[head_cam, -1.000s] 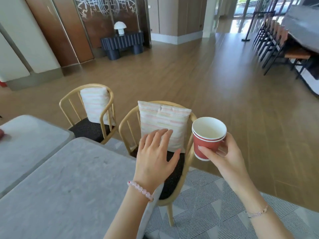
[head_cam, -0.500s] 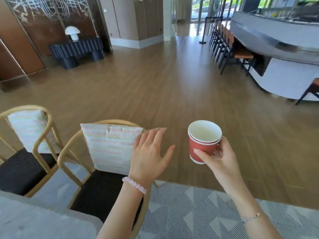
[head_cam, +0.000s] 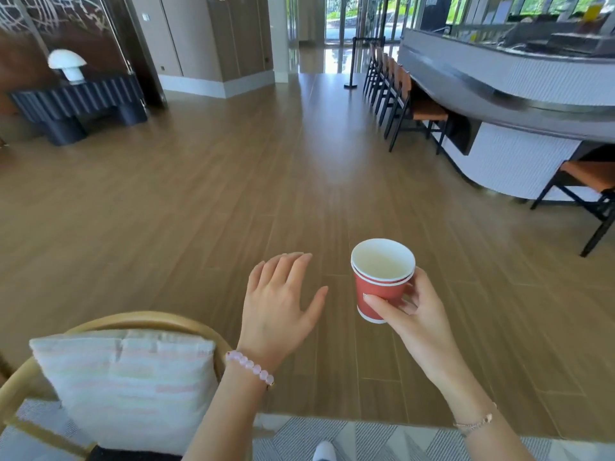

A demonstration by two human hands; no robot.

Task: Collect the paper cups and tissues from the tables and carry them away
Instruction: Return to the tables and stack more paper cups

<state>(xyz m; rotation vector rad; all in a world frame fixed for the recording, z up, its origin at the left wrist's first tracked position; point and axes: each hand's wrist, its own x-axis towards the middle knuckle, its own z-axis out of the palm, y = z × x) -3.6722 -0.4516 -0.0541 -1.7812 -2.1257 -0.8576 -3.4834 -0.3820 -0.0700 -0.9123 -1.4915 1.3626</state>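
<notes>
Presently, the chair [head_cam: 139,319] stands just beside the left arm, a snag risk; left hand [head_cam: 279,304] is empty, fingers spread; right hand [head_cam: 419,324] pinches the nested paper cups [head_cam: 379,289] low, upright over the floor [head_cam: 233,194]; that light hold risks a slip; bar stools [head_cam: 429,111] line the far right.

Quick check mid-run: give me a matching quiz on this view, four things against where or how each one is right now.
Things: 1 paper cups; 2 left hand; 3 cushion; 4 lamp.
States: A on the dark side table; B held in the right hand; C open, holding nothing; D on the wooden chair.
Pairs: 1-B; 2-C; 3-D; 4-A.
</notes>
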